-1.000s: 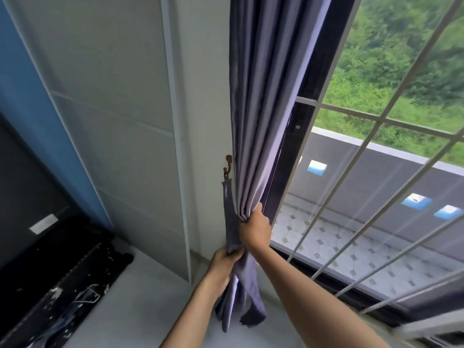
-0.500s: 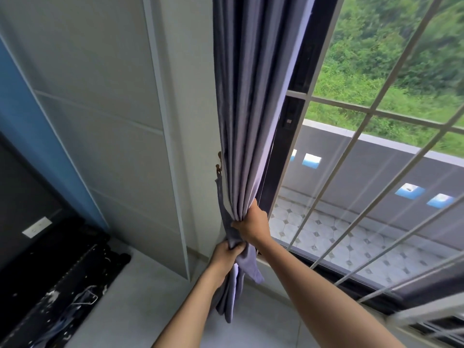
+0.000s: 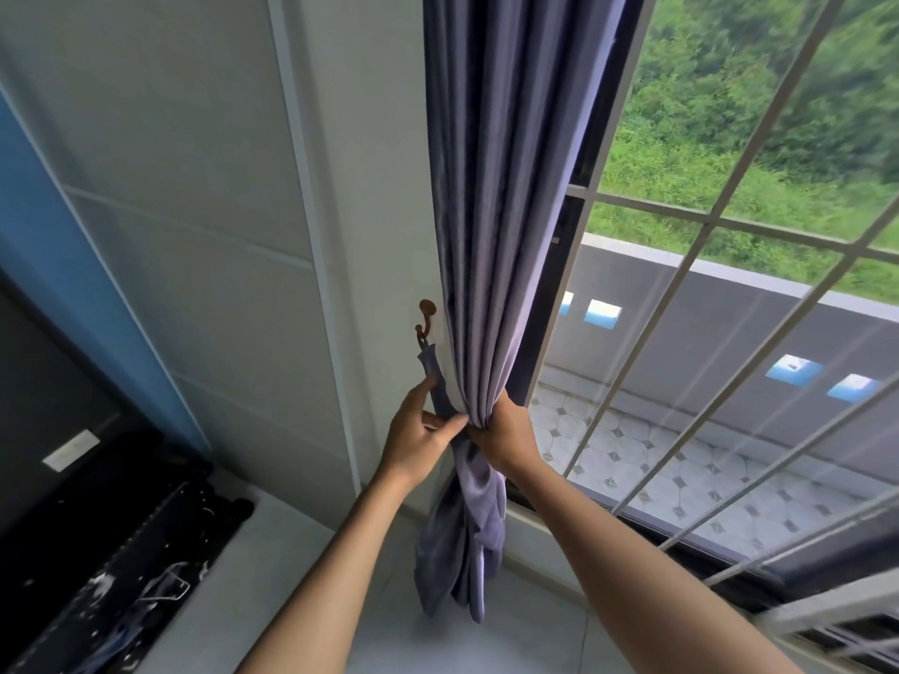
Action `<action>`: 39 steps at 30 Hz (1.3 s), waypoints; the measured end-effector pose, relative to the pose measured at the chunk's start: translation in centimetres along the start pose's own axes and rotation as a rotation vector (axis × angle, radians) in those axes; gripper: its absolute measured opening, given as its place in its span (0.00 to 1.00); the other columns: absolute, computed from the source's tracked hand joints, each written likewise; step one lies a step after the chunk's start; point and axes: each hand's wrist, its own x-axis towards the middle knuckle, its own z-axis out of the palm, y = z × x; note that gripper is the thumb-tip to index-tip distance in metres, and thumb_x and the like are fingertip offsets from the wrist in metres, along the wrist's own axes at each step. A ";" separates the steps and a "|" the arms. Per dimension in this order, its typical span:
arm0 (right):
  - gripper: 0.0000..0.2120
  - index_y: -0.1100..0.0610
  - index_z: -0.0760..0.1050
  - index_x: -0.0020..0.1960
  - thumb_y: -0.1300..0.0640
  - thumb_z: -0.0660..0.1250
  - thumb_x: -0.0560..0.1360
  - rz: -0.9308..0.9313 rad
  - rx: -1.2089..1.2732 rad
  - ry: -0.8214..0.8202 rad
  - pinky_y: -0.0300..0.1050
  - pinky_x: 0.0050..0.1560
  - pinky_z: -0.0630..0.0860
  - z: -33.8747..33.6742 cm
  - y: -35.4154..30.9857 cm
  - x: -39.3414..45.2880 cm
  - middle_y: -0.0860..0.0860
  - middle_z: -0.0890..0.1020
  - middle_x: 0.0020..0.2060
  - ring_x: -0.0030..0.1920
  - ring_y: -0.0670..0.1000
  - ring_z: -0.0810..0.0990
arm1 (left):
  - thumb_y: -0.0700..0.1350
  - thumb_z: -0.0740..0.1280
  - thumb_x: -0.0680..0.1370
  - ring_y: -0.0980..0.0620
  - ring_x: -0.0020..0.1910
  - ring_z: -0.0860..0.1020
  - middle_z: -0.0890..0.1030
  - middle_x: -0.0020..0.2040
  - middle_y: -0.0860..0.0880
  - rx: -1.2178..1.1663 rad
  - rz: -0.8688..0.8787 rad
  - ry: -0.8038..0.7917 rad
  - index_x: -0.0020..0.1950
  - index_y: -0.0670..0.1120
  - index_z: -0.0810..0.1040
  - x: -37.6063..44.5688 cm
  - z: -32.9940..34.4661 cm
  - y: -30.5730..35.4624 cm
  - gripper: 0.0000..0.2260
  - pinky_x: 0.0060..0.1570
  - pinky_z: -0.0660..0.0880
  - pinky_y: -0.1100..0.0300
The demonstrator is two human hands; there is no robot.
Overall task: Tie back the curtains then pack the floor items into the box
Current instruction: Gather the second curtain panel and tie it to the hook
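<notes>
**Gathering the curtain at the wall hook**

My right hand (image 3: pixel 506 437) is clenched round the bunched curtain (image 3: pixel 491 211), squeezing its folds into one narrow neck so a band can go around them. My left hand (image 3: pixel 418 432) pinches the tie-back strip (image 3: pixel 438 386) between thumb and fingertips, just beside the right hand's knuckles; the two hands touch or nearly touch at the neck of the cloth. I hold the strip low because its upper end is already looped on the hook (image 3: pixel 424 319), so only the free end needs bringing round.

The hook sits on the pale wall (image 3: pixel 379 187) just left of the curtain, which I judge is why I gather the cloth at this height. Below my grip the loose tail of the curtain hangs down to near the floor (image 3: pixel 292 576), apart from the window sill.

By count: one curtain in view, one strip, one hook, two hands. To the right is the window with its white grille (image 3: pixel 720 226). At lower left a dark heap of things (image 3: pixel 121 552) lies on the floor; I cannot tell how many. No box shows here, so I judge the packing not yet begun and the tying only partway.
</notes>
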 end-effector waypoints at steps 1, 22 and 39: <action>0.17 0.57 0.68 0.61 0.60 0.65 0.73 -0.006 0.003 -0.003 0.43 0.37 0.74 -0.1 0.0 0.0 0.53 0.81 0.45 0.39 0.52 0.76 | 0.50 0.72 0.72 0.59 0.44 0.81 0.80 0.54 0.53 0.007 -0.007 -0.052 0.71 0.57 0.66 0.4 0.1 0.2 0.29 0.41 0.74 0.74; 0.16 0.60 0.68 0.61 0.64 0.61 0.74 -0.016 0.077 0.090 0.33 0.33 0.68 0.2 1.1 -0.3 0.51 0.78 0.41 0.39 0.51 0.76 | 0.55 0.78 0.62 0.55 0.56 0.79 0.81 0.57 0.53 -0.032 -0.056 -0.296 0.68 0.52 0.67 5.5 2.5 -1.2 0.38 0.56 0.77 0.54; 0.08 0.59 0.66 0.54 0.64 0.59 0.75 0.008 0.068 0.171 0.41 0.32 0.71 0.3 0.6 -0.7 0.51 0.75 0.35 0.34 0.53 0.74 | 0.55 0.71 0.72 0.55 0.36 0.77 0.82 0.39 0.52 0.230 -0.008 0.073 0.52 0.48 0.77 2.5 4.0 0.5 0.14 0.30 0.67 0.75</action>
